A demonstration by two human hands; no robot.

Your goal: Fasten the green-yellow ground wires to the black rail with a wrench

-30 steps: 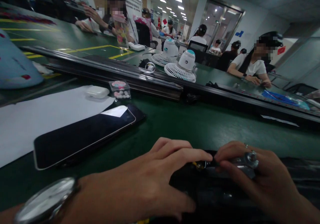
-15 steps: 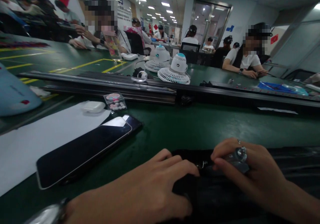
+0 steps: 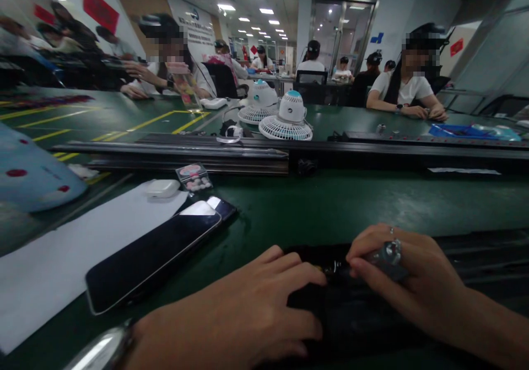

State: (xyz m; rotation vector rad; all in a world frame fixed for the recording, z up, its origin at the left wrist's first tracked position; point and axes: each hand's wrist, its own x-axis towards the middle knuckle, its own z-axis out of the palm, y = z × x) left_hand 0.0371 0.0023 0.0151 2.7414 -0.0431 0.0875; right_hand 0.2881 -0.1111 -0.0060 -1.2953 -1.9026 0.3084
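Note:
A black object (image 3: 351, 315), dark and hard to make out, lies on the green table under both hands. My left hand (image 3: 256, 304) rests on its left side with bent fingers; whether they grip it is unclear. Small shiny metal bits (image 3: 333, 268) show between the hands. My right hand (image 3: 405, 271) is closed, thumb and forefinger pinched around a clear greyish item (image 3: 390, 260), its tip beside the shiny bits. A ring is on a right finger, and a watch (image 3: 103, 351) on the left wrist.
Two phones (image 3: 157, 254), white paper (image 3: 82, 238), an earphone case (image 3: 162, 188) and a small clear box (image 3: 194, 177) lie at left, near a blue spotted object (image 3: 37, 166). Black rails (image 3: 185, 158) cross the table, with white fans (image 3: 287, 117) behind. Several people sit beyond.
The camera view has shifted slightly, so the phones and paper appear further right. Both hands keep nearly the same pose. The person at right has lowered their head and hands a little.

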